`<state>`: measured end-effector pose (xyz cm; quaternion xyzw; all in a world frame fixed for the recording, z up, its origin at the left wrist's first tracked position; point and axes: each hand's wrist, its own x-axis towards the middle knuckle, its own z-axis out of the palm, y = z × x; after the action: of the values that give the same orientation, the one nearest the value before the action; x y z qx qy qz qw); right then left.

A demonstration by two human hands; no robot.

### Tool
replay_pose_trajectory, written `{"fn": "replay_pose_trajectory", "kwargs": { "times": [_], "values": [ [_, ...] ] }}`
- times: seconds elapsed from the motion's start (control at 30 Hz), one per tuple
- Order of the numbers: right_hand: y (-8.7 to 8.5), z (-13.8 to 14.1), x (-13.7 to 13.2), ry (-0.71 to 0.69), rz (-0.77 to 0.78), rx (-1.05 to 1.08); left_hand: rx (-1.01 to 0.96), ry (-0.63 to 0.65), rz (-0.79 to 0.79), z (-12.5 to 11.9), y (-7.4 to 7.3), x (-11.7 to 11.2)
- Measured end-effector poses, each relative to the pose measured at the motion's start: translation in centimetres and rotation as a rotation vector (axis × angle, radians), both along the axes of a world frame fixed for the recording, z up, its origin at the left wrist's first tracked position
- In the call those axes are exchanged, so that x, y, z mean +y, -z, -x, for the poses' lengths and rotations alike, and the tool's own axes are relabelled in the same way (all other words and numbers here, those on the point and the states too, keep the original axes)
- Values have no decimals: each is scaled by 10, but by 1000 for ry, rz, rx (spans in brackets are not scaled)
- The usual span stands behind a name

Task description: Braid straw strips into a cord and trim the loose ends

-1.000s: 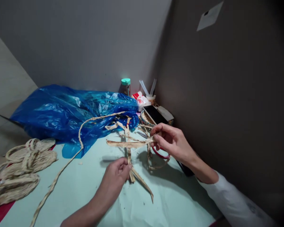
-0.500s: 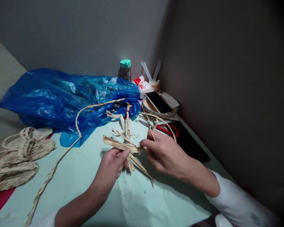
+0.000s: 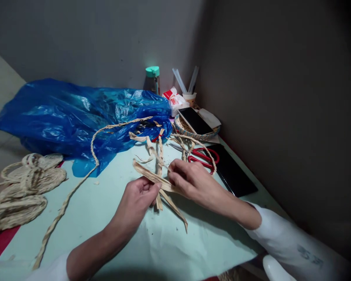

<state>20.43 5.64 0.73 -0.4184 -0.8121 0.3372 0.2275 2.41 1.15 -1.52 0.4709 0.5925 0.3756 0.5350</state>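
Both hands meet over a bunch of dry, tan leaf strips at the middle of the pale green table cover. My left hand is closed, pinching the strips where they cross. My right hand is closed too, gripping a flat strip that lies across the bunch and points left. Loose strip ends stick out below the hands. A long braided cord runs from the strips up over a blue plastic bag and down to the table's near left edge.
Coils of braided cord lie at the left. Red-handled scissors and a dark flat slab sit right of my hands. A woven basket with a phone, a green-capped bottle and a cup stand in the corner by the walls.
My right hand has come down and left from a raised position to meet my left hand, laying the flat strip across the bunch. The camera has tilted down a little.
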Motion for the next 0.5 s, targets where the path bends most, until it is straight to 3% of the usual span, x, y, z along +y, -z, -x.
{"fn": "replay_pose_trajectory", "kwargs": {
  "times": [0.2, 0.33, 0.43, 0.5],
  "values": [
    [-2, -24, 18, 133, 168, 291, -13, -14, 4, 2, 8, 2],
    [-21, -44, 21, 233, 313, 485, 27, -16, -7, 3, 8, 2],
    [-42, -71, 4, 299, 274, 480, 48, -18, -11, 2, 5, 2],
    [-51, -96, -19, 318, 176, 344, 29, -21, -10, 2, 4, 2]
  ]
}}
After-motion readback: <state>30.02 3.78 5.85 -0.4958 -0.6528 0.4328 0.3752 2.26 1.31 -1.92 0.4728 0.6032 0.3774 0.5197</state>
